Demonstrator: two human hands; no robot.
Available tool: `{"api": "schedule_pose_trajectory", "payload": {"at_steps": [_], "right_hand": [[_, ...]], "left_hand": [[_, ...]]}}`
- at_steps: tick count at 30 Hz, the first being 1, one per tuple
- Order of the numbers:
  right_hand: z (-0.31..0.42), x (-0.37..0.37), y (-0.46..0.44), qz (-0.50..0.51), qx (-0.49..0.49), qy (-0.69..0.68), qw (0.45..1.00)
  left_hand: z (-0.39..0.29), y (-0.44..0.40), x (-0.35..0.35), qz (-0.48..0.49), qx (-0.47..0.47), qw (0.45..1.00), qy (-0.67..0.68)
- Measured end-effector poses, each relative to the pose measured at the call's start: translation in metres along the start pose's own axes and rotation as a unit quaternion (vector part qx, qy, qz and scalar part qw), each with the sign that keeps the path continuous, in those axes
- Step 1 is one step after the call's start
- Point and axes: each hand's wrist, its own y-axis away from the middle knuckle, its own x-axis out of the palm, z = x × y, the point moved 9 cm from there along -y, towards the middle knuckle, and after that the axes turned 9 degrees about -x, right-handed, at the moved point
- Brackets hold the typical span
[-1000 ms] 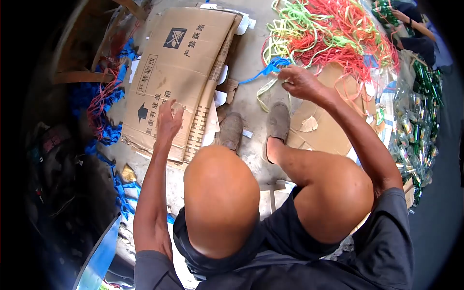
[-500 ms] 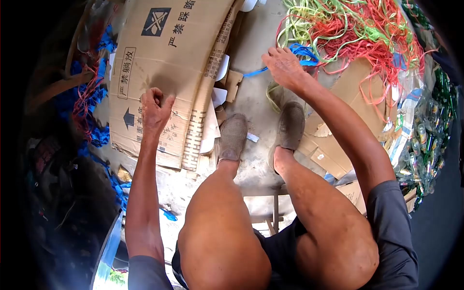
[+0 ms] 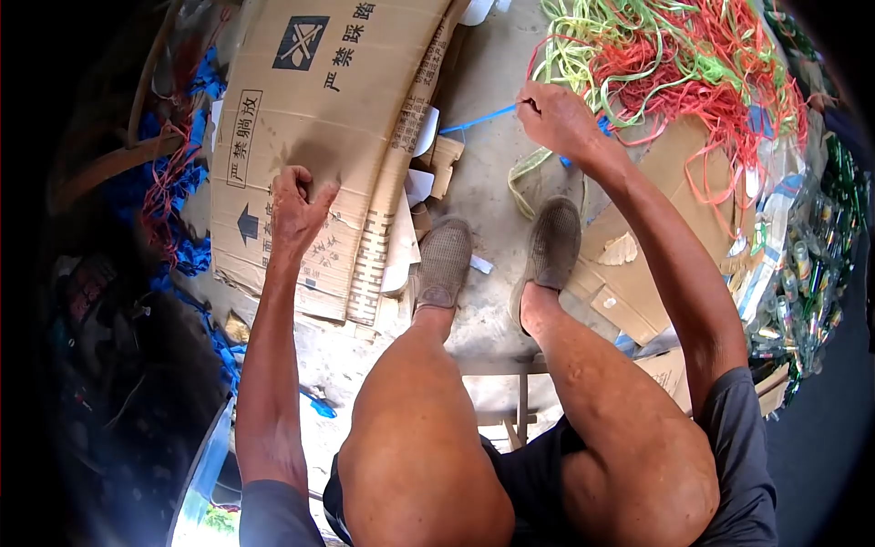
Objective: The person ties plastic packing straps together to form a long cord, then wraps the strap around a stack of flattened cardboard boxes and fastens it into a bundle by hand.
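Right hand grips the blue strap, that hold drawing it straight out to the hand's left, while the left hand, half-curled and empty, is over the flattened cardboard carton, perhaps steadying it, though contact is hard to tell.

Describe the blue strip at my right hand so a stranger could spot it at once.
Find the big printed carton on the left. Just past its right edge, a thin strip runs over bare floor to your right hand. That visible stretch is blue and straight, unlike the tangled red and green strands beyond.
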Motion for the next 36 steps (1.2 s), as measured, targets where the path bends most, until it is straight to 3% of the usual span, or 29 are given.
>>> {"api": "schedule_pose_trajectory", "payload": {"at_steps": [2,7,10,11,14,18,19,22,25,28,36], "right_hand": [[0.009,-0.005,-0.010,-0.013,-0.018,-0.036,0.999],[-0.002,-0.012,-0.036,0.012,0.075,-0.209,0.975],[0.003,-0.022,-0.049,0.069,0.092,-0.243,0.963],[0.019,-0.024,-0.050,0.041,0.067,-0.255,0.964],[0.056,-0.018,-0.045,0.102,0.132,-0.326,0.931],[0.109,-0.009,-0.050,0.150,0.102,-0.350,0.919],[0.110,0.003,-0.059,0.107,0.030,-0.345,0.932],[0.139,0.012,-0.080,0.129,-0.059,-0.234,0.962],[0.178,0.019,-0.098,0.110,-0.106,-0.217,0.964],[0.197,0.060,-0.113,0.160,-0.083,-0.191,0.965],[0.219,0.137,-0.122,0.151,-0.085,-0.015,0.985]], "left_hand": [[0.000,0.000,0.001,0.006,-0.001,1.000,0.016],[0.000,0.001,0.001,0.005,0.000,1.000,0.007],[-0.001,0.002,0.003,-0.003,0.006,1.000,0.019],[-0.002,0.003,0.000,-0.009,0.008,1.000,0.023],[0.000,0.002,0.001,-0.030,0.028,0.999,0.001],[-0.003,0.002,-0.001,-0.033,0.034,0.998,-0.029],[-0.007,0.003,-0.005,-0.042,0.039,0.998,-0.022],[-0.009,0.006,-0.008,-0.034,0.016,0.999,0.001],[-0.008,0.006,-0.009,-0.028,0.001,1.000,0.003],[-0.006,0.007,-0.010,-0.021,-0.011,1.000,0.017],[-0.009,0.008,-0.016,-0.014,-0.046,0.999,0.024]]}}
